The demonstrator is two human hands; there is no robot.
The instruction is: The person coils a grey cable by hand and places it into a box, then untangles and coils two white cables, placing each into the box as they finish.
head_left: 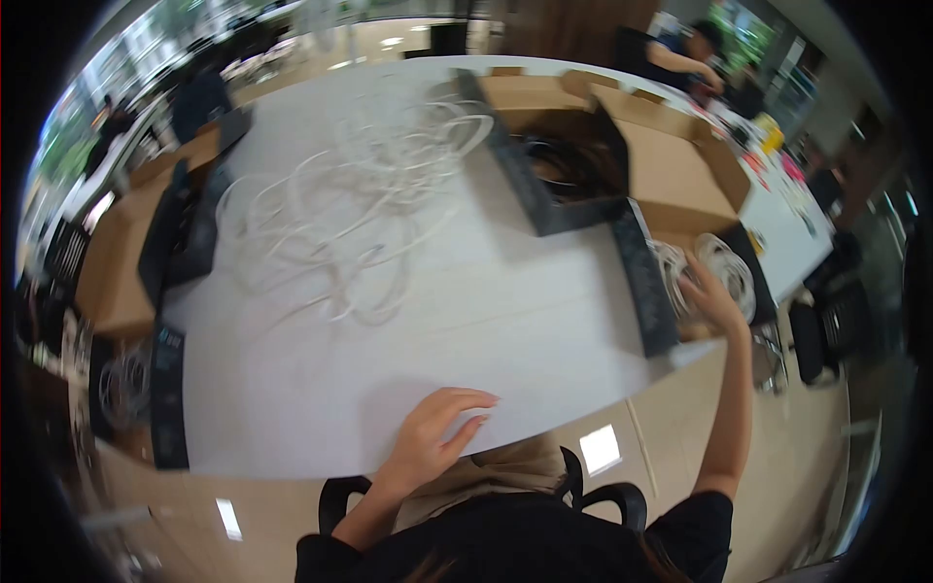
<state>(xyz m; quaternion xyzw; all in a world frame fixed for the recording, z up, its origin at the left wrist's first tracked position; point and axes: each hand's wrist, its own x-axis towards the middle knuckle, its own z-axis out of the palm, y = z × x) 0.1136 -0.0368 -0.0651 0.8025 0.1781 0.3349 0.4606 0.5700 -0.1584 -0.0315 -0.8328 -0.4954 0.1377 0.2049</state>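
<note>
My left hand [439,432] hovers by the table's near edge, thumb and fingers apart, holding nothing. On the right, my right hand [711,294] reaches into an open cardboard box [661,316] with dark outer sides. Its fingers look spread and lie at a bundle of white cable [671,267]; slight blur hides how firmly they touch it. Beside that hand, a coiled white cable [729,272] rests in the same box. A loose tangle of white cables [360,194] spreads over the white table [505,330].
Another open box [564,219], holding dark cables [559,165], stands at the back right. Along the left edge are a dark open box [185,228] and one with pale cables [124,384]. A person [680,63] sits at the far right, near a black chair [826,325].
</note>
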